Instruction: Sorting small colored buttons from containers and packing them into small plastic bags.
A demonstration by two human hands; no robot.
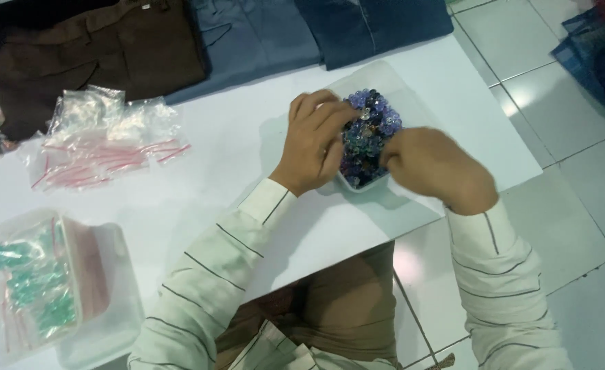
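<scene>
Both hands (377, 154) among purple beads (369, 137)

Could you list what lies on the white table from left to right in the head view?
Clear box of green-filled bags → pile of empty zip bags → left hand → tray of purple and blue beads → right hand.

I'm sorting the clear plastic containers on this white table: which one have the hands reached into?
The clear plastic tray of purple and blue beads near the table's right edge; left hand and right hand touch it. The lidded container with green pieces sits untouched.
</scene>
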